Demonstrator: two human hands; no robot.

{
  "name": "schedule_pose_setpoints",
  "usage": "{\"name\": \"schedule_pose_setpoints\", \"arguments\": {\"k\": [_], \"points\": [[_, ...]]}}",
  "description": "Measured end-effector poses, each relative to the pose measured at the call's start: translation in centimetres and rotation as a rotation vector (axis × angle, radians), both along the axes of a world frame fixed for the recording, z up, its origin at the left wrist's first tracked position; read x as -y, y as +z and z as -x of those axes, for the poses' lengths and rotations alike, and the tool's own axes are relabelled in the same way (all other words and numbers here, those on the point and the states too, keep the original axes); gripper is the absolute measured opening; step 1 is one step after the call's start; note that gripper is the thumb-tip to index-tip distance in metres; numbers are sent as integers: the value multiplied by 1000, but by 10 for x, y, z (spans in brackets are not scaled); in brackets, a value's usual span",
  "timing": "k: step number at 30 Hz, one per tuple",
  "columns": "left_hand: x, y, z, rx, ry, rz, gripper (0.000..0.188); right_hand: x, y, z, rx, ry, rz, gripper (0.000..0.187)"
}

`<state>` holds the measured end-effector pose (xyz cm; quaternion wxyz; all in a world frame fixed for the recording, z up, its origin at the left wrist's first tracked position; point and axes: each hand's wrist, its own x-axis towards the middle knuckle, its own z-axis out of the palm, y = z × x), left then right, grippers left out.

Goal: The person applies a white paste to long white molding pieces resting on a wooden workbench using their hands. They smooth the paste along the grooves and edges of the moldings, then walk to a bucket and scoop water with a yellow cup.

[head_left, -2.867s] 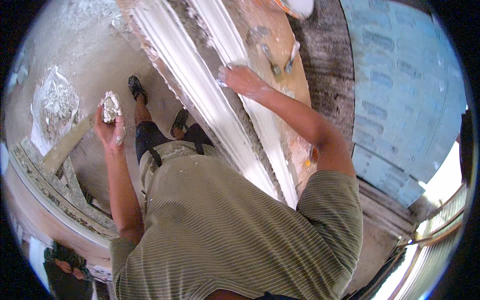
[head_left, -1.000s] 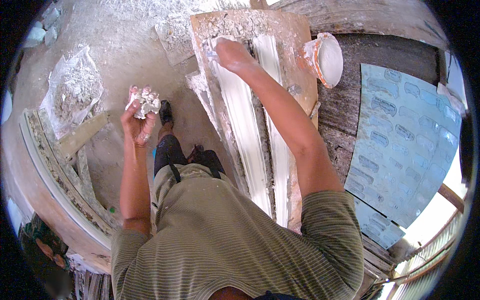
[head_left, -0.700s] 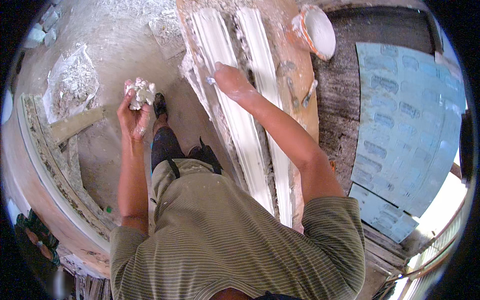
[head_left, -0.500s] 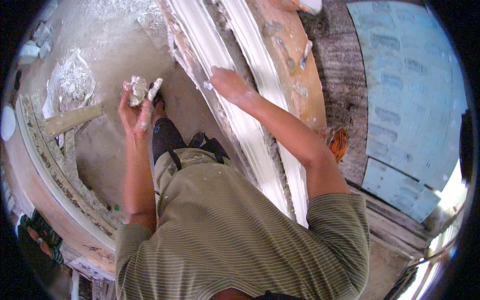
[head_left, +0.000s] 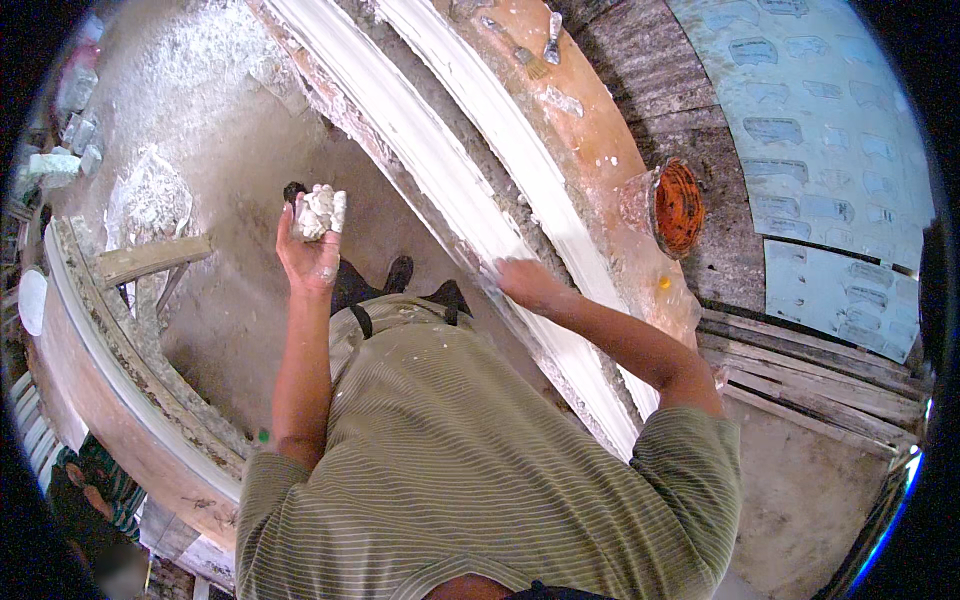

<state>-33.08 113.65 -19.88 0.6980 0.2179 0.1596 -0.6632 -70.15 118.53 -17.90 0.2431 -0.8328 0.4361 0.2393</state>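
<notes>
My left hand (head_left: 308, 258) is raised over the floor with its fingers curled around a lump of wet white plaster (head_left: 320, 214). White smears coat its fingers. My right hand (head_left: 532, 284) is closed at the near edge of a long curved white moulding (head_left: 470, 205). Its fingers are blurred, and what they grip, if anything, is too small to make out. Two smooth white bands run along the moulding, with a rough dark groove (head_left: 410, 70) between them. The moulding lies on a tan curved board (head_left: 600, 165).
A bucket with an orange inside (head_left: 680, 208) stands at the board's far edge. A brush (head_left: 530, 62) and a scraper (head_left: 552, 42) lie on the board. Blue sheets (head_left: 830, 130) are at right. A second curved form (head_left: 120, 400), a wooden plank (head_left: 150, 258) and a person (head_left: 95, 490) are at left.
My right hand has moved nearer to me along the moulding's edge. My left hand has shifted right, still holding the plaster. The view has turned, bringing the bucket fully into sight.
</notes>
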Motion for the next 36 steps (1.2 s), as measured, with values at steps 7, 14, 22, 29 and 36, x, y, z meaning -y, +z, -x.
{"name": "schedule_pose_setpoints", "arguments": {"k": [7, 14, 22, 29, 36], "points": [[6, 18, 11, -121, -34, 55, 38, 45, 67, 1, 0, -69, 42, 29], [37, 18, 14, -211, -13, 42, 37, 137, 124, -150, 332, -206, 191, 31], [152, -6, -86, -88, 224, 15, 43, 212, 83, -315, 582, 265, 355, 43], [229, 6, -254, 106, 508, 55, 42, 418, 48, -425, 106, 459, 453, 23], [190, -56, -344, 42, 354, 290, 36, 550, -57, -435, 206, 592, 785, 15]]}}
